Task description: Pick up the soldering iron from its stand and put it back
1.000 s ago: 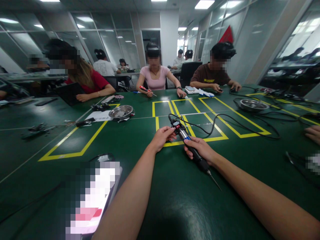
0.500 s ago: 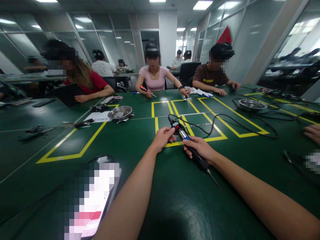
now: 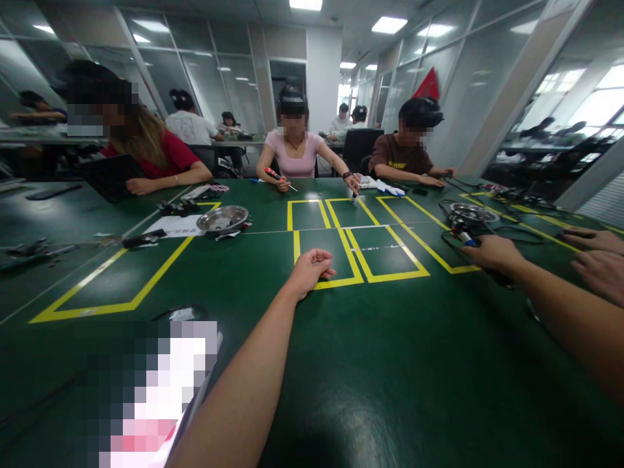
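Note:
My right hand (image 3: 498, 255) is closed around an electric screwdriver (image 3: 468, 240) at the right of the table. Its blue band and corded end show ahead of my fingers; most of the dark body is hidden under the hand. The black cord (image 3: 525, 238) loops past a metal bowl (image 3: 474, 213) just beyond. In the middle, my left hand (image 3: 312, 270) rests at a yellow tape rectangle (image 3: 336, 283), fingers loosely curled and a little apart, with nothing visible in them.
Another metal bowl (image 3: 223, 220) sits beside a white paper (image 3: 170, 225) at the left. A phone (image 3: 195, 396) with a blurred screen lies near my left forearm. Another person's hands (image 3: 597, 260) are at the right edge. Across the green table (image 3: 390, 364) sit several people.
My right hand has carried the electric screwdriver far to the right, near the bowl. My left hand has let go of its corded end and stays about where it was.

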Motion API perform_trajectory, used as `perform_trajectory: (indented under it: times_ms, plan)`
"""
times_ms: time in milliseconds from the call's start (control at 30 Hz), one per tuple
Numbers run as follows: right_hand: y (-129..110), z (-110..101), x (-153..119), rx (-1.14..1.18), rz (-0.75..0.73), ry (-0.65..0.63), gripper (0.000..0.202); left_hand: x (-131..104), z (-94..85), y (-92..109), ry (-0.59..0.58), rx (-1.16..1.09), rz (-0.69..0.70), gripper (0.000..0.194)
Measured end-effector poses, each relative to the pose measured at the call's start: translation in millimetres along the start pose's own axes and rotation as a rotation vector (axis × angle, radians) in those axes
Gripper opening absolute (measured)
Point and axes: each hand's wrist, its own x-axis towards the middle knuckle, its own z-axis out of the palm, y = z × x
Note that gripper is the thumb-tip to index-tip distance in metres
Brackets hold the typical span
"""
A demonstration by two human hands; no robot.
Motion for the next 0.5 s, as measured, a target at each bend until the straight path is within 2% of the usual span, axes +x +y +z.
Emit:
perform_trajectory:
  times_ms: [100, 167, 333, 500]
  plan:
    - [6, -8, 0, -0.355, -0.118, -0.088, 0.030, 1, -0.6, -3, -0.010, -0.019, 0.007, 0.021]
    - [2, -6, -3, -0.471, -0.207, -0.142, 0.024, 1, -1.1, -3, -0.010, -0.036, 0.001, 0.022]
    - [-9, -3, -8, -0.465, -0.263, -0.141, 0.017, -1, -0.8, 1, -0.001, -0.044, -0.011, 0.024]
    - [-12, -4, -9, -0.359, -0.246, -0.100, 0.010, -1, -0.6, -1, -0.007, -0.038, 0.006, 0.028]
